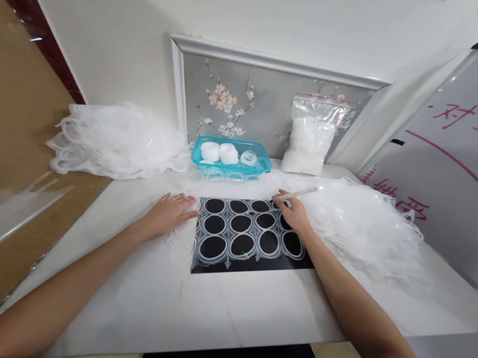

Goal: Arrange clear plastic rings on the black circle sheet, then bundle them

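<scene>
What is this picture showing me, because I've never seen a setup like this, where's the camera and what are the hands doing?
There's no machine: these are a person's bare hands, seen by a camera worn on their head, looking forward and down. On the white table lies a black mat with pale ring shapes across it. The left hand lies flat at the mat's left edge, holding nothing I can see. The right hand holds a thin pale stick. Behind are a blue tray and a clear bag of white material; white piles sit left and right.
</scene>
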Motion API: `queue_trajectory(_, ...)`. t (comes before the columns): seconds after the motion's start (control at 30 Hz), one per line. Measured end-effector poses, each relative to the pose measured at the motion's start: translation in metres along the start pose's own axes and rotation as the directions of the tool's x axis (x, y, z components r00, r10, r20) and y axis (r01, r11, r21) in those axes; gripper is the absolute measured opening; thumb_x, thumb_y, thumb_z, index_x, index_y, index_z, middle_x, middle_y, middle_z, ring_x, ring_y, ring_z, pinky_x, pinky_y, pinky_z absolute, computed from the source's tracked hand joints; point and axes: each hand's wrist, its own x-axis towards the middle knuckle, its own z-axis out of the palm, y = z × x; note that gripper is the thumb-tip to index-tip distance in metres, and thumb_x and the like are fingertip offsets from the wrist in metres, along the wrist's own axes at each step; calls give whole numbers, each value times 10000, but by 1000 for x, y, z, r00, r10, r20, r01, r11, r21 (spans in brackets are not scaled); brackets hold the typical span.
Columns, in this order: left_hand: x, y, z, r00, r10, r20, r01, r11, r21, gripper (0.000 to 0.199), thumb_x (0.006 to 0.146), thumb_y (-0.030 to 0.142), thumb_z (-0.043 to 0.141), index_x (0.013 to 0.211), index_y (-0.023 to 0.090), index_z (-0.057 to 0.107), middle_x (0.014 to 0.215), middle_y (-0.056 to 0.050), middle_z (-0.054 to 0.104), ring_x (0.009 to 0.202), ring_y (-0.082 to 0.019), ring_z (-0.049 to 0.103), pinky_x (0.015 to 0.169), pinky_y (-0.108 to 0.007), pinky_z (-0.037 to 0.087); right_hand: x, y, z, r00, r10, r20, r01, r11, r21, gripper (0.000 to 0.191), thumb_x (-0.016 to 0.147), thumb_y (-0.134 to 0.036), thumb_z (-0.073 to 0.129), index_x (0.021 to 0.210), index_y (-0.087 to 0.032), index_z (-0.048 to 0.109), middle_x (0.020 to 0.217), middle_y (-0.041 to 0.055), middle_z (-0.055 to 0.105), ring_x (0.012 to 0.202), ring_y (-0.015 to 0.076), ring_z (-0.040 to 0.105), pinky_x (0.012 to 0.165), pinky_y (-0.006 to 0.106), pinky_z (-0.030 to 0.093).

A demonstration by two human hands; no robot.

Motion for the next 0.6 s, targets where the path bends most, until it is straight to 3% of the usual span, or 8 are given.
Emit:
queue_trajectory(0.17,4,-3,4,990,19,-137,-9,998,70,567,970,515,346,1414,174,437,1497,-109,412,1429,-308,270,1150,-544,200,6,-1,-3,994,-25,-105,31,998,60,363,859,-500,523,941,-198,708,1218,119,668,1188,294,577,1049,507,380)
queue_trajectory(0.27,8,-6,4,985,-4,-171,16,998,67,539,955,486,401,1397,184,465,1505,-107,399,1424,-316,280,1144,-532,230,9,-1,-3,991,-7,-135,20,995,95,410,842,-534,520,929,-180,709,1141,129,703,1122,289,621,1015,474,423)
queue_trajectory(0.43,12,-8,-3,984,-9,-176,18,999,47,382,925,399,489,1237,221,617,1369,-68,570,1333,-304,432,1121,-547,256,10,-4,-13,995,60,-79,-54,996,78,516,827,-569,500,914,-111,721,874,156,752,846,284,709,822,417,530)
queue_trajectory(0.53,3,2,-17,975,-22,-219,31,999,38,359,935,393,474,1165,189,660,1210,-75,678,1179,-273,568,1054,-467,358,1,-21,-26,994,70,-82,-67,997,39,447,834,-514,522,928,-128,726,884,137,755,859,279,705,837,412,521)
queue_trajectory(0.6,-11,16,-25,977,-24,-212,36,998,53,390,938,426,467,1161,174,664,1063,-79,729,998,-258,651,905,-406,458,-10,-41,-32,999,47,-18,-47,999,23,379,832,-481,552,891,-154,734,912,116,758,903,279,700,854,398,515)
